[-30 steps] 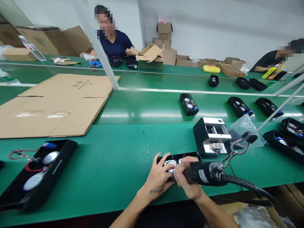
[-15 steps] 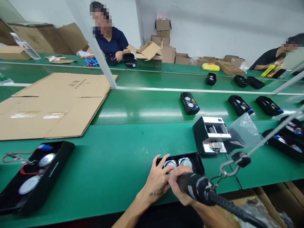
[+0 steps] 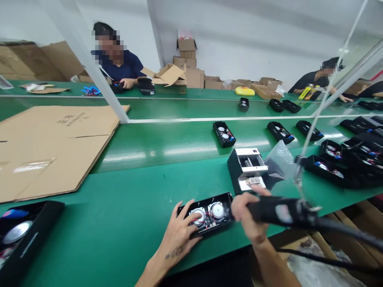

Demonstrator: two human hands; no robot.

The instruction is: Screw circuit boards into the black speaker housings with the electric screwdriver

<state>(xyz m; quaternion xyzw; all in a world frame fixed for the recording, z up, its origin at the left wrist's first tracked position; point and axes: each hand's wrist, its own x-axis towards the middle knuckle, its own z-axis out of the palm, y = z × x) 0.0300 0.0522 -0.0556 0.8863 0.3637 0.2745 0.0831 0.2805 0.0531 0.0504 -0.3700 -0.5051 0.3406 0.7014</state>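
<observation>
Wall point(image 3: 239, 40): white, plain. Cardboard cartons point(image 3: 188, 63): stacked against wall. Surface point(image 3: 119, 215): green. Diagonal post point(image 3: 101, 83): white, left of centre.

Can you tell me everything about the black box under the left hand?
The black box is long, open-topped and looks like plastic. Inside, two round silvery parts sit side by side, with red wires. It lies slightly slanted on the green table. The left hand holds its left end; the right hand is by the other end, maybe touching.
</observation>
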